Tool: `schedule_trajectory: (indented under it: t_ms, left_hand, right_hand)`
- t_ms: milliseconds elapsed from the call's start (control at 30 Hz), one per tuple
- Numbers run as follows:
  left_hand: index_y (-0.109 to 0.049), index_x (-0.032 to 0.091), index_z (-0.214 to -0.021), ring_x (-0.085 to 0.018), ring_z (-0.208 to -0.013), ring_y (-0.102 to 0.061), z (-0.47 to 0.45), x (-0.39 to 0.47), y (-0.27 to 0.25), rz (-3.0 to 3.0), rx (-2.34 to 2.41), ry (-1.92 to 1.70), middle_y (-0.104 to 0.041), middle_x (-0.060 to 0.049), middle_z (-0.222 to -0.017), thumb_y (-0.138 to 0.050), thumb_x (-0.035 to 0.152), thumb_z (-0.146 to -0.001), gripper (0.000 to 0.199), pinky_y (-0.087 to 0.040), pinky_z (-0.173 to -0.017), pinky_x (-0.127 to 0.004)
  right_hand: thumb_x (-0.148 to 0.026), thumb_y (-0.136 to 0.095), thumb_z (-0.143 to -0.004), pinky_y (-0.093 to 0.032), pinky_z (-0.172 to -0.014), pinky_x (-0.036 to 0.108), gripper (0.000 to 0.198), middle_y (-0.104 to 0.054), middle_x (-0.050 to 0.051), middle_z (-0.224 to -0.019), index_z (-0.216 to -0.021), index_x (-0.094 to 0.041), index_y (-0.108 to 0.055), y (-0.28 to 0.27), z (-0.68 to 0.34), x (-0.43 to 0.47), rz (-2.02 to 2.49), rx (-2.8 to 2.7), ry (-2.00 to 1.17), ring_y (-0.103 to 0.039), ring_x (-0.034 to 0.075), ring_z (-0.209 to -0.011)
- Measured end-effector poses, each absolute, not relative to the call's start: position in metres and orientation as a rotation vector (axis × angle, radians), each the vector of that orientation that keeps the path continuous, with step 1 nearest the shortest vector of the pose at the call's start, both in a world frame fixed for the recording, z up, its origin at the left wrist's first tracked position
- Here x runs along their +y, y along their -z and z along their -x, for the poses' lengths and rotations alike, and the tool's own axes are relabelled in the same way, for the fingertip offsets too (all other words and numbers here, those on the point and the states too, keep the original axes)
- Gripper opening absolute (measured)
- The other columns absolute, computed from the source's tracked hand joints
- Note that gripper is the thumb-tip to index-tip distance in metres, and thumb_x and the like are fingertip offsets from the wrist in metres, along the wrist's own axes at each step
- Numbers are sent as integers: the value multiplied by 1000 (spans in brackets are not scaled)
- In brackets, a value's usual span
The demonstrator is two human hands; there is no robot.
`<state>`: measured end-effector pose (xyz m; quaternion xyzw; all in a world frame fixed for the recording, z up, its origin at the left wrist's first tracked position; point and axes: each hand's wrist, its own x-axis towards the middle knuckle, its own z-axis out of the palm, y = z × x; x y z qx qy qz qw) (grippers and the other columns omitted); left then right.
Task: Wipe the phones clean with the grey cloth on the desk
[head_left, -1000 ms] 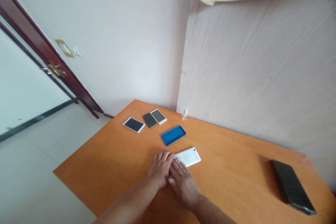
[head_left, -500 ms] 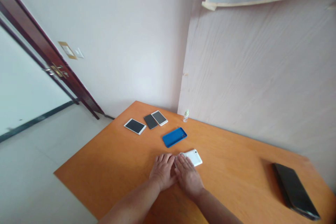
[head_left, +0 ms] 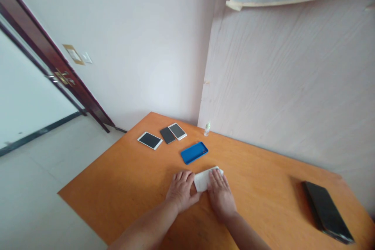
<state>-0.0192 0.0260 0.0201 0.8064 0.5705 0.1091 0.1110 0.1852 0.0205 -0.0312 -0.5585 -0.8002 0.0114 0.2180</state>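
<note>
A white phone (head_left: 202,181) lies back up on the table, partly covered by my hands. My left hand (head_left: 181,191) grips its left end, fingers along the far edge and thumb along the near edge. On the phone's right end, my right hand (head_left: 219,193) rests flat with its fingers stretched out and close together. Whether anything thin lies under that palm is hidden. Just beyond the hands sits an empty blue phone case (head_left: 194,152), hollow side up.
Farther back lie a white-framed phone (head_left: 150,140), a dark phone (head_left: 167,135) and another white phone (head_left: 177,131) touching it. A small spray bottle (head_left: 207,129) stands near the wall. A black flat case (head_left: 327,211) lies at the right of the wooden table (head_left: 263,195).
My right hand has slid rightward along the white phone, from its middle to its right end, uncovering the middle. My left hand stays at the left end.
</note>
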Motion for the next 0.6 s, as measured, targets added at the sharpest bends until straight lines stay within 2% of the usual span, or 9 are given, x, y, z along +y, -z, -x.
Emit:
schedule_trajectory:
  t_ms: [133, 333, 500, 600]
  left_hand:
    - [-51, 25, -129, -29, -118, -46, 19, 26, -19, -2373, 1682, -340, -54, -8, -131, -61, 56, -80, 58, -34, -100, -44]
    - [-51, 25, -129, -29, -116, -48, 20, 25, -18, -2375, 1669, -380, -55, -8, -130, -58, 56, -84, 56, -34, -100, -44]
    - [-52, 26, -127, -30, -116, -47, 20, 26, -19, -2386, 1671, -366, -55, -8, -130, -63, 54, -80, 57, -35, -98, -43]
    - [-52, 26, -128, -29, -117, -47, 21, 26, -18, -2378, 1667, -368, -55, -8, -131, -60, 55, -82, 56, -35, -99, -43]
  right_hand:
    - [-37, -38, -101, -31, -117, 51, 54, -42, 20, -151, -145, -6, -44, 34, -186, 14, 1698, -2046, 46, -30, 31, -145]
    - [-36, -43, -101, -33, -118, 43, 51, -40, 9, -155, -148, -17, -43, 37, -169, -23, 1390, -2360, -41, -30, 25, -146]
    - [-35, -38, -101, -29, -118, 53, 51, -42, 19, -151, -142, -7, -50, 27, -192, 4, 1710, -2151, 29, -33, 30, -144]
    - [-36, -41, -101, -32, -117, 49, 50, -43, 17, -151, -142, -9, -50, 25, -176, -2, 1616, -2218, -6, -32, 29, -145]
